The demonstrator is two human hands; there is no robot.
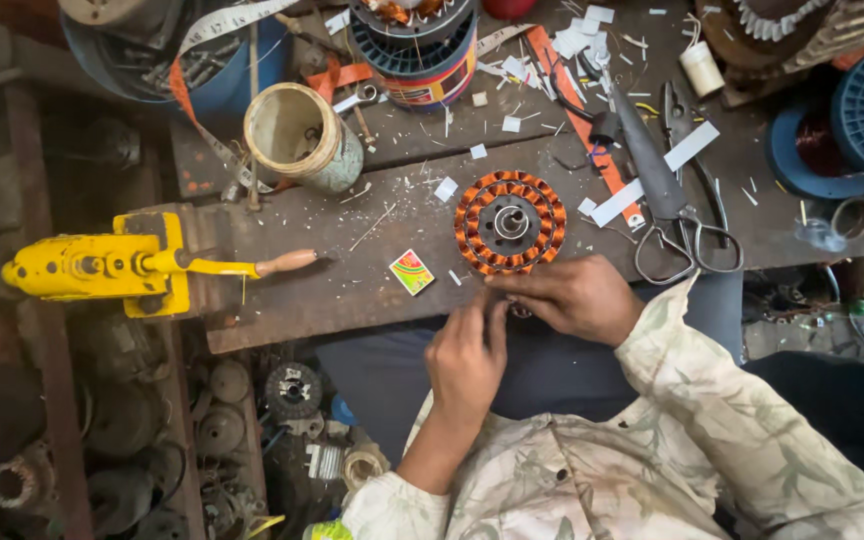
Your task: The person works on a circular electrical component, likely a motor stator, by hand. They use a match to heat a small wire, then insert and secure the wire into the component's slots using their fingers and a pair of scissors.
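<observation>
**Both hands at the near rim of a copper-wound stator**

I see the round stator [509, 222], ringed with orange copper coils around a grey steel hub, lying flat on the worn wooden bench [352, 290] near its front edge. My right hand [577, 297] rests just below it, fingers curled at the near rim; my left hand [467, 355] meets it there, fingertips pinched together at the same spot. Something small and thin sits between them, probably a wire end, but it is too small to tell, so I cannot say what either hand grips.

I judge the stator heavy for its size and stiff in its steel core, while the windings are delicate: their enamel coat would scrape easily and the fine leads could snap. I would take hold by the outer steel edge or the hub, never by the coils.

A small colourful box [411, 271] lies just to the left. Large scissors [674, 205] lie to the right, a yellow hand-cranked winder [102, 266] is fixed at the bench's left end, and a dirty plastic cup [302, 135] stands behind.
</observation>
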